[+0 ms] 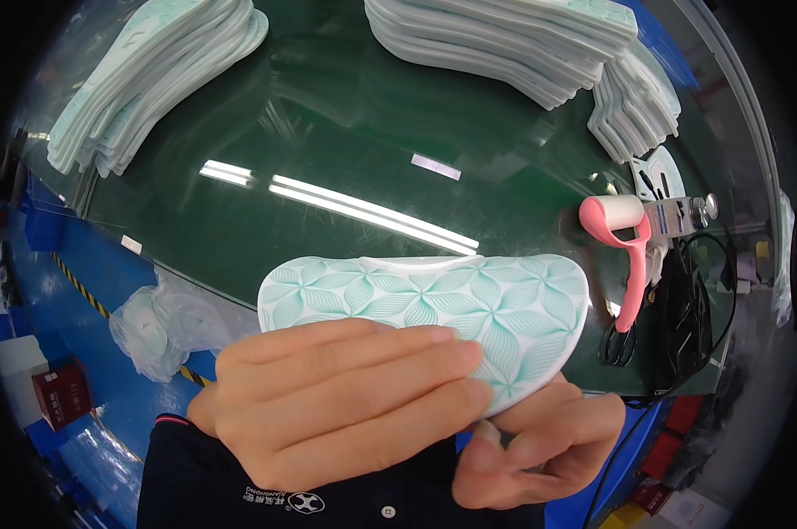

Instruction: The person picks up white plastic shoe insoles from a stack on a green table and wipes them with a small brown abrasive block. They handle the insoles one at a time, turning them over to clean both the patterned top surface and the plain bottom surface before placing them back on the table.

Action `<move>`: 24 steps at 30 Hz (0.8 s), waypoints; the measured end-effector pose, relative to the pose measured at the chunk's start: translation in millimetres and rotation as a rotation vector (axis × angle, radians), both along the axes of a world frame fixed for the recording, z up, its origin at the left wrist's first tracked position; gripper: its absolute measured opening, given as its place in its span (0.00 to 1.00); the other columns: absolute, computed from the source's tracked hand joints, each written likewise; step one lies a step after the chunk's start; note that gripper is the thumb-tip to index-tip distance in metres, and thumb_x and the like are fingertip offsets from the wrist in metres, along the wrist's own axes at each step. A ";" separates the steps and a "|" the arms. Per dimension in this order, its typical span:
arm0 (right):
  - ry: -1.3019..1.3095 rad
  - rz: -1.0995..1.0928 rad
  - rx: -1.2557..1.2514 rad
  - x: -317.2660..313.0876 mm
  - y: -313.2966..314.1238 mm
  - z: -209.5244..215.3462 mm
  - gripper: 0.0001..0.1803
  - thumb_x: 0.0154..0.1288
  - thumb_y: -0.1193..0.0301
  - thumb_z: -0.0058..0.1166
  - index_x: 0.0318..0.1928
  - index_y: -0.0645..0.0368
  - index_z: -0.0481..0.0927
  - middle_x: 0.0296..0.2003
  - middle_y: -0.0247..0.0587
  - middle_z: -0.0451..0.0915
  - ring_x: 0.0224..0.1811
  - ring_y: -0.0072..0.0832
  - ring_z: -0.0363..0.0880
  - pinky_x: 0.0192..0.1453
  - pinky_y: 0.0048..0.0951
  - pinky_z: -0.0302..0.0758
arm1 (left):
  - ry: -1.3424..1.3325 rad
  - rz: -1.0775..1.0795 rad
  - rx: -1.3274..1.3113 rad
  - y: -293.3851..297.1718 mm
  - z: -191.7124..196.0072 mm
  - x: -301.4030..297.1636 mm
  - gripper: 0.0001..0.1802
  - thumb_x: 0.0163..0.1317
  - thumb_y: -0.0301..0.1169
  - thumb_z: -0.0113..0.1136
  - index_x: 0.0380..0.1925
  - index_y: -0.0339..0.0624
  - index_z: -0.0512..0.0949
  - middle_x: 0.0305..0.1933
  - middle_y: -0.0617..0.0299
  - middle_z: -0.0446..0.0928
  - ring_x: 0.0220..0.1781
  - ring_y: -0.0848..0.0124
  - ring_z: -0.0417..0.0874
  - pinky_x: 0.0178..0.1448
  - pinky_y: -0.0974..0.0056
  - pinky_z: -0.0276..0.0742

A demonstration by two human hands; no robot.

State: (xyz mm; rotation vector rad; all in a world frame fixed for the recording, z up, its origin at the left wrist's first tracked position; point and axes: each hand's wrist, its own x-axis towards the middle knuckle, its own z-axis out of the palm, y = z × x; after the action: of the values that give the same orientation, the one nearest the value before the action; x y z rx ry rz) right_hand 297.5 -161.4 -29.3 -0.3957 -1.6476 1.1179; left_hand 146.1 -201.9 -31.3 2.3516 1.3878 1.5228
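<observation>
A white curved panel [540, 300] with a green leaf-and-flower pattern is held up close, above the near edge of the table. My left hand [354, 397] lies across its patterned face, fingers together and pointing right; the thumb is hidden. Below the panel's lower right edge, my right hand [548, 441] is closed, its fingers curled toward the thumb. Part of that hand passes behind the panel, and whatever it may pinch is hidden. To the right lies a pink-handled lint roller [616, 212] with a white roll.
Stacks of similar panels stand at the far left [165, 75], far middle [504, 44] and far right [636, 101] of the green table [328, 132]. Beside the roller are a clear bottle with a metal top [676, 216] and black cables [685, 300]. Left, a plastic bag [165, 322] hangs beside the table.
</observation>
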 end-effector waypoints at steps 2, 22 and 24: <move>-0.019 0.027 0.023 0.8 2.1 -0.5 0.17 0.43 0.84 0.54 0.29 0.59 0.60 0.16 0.31 0.64 0.15 0.14 0.57 0.24 0.16 0.56 | -0.012 -0.009 0.007 0.8 -1.9 0.8 0.09 0.46 0.30 0.61 0.27 0.36 0.78 0.28 0.51 0.79 0.27 0.64 0.82 0.25 0.71 0.76; 0.172 -0.029 -0.178 2.7 -4.7 -1.8 0.16 0.37 0.89 0.60 0.25 0.63 0.69 0.18 0.38 0.70 0.20 0.24 0.70 0.27 0.23 0.67 | -0.059 -0.027 0.014 3.5 -4.4 3.8 0.09 0.46 0.28 0.61 0.28 0.35 0.78 0.29 0.50 0.79 0.27 0.63 0.82 0.24 0.70 0.76; 0.301 -0.088 -0.322 -2.1 -8.8 -4.0 0.16 0.33 0.90 0.64 0.24 0.65 0.73 0.19 0.43 0.74 0.22 0.28 0.77 0.29 0.26 0.73 | -0.069 -0.025 -0.015 2.9 -6.1 3.1 0.09 0.46 0.28 0.61 0.28 0.35 0.78 0.30 0.50 0.79 0.27 0.63 0.83 0.24 0.70 0.76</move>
State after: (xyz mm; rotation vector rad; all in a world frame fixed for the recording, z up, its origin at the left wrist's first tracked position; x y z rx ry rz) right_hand 295.4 -170.2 -33.3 -0.4754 -1.1806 1.3108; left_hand 149.2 -199.0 -37.4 2.2757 1.3448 1.5662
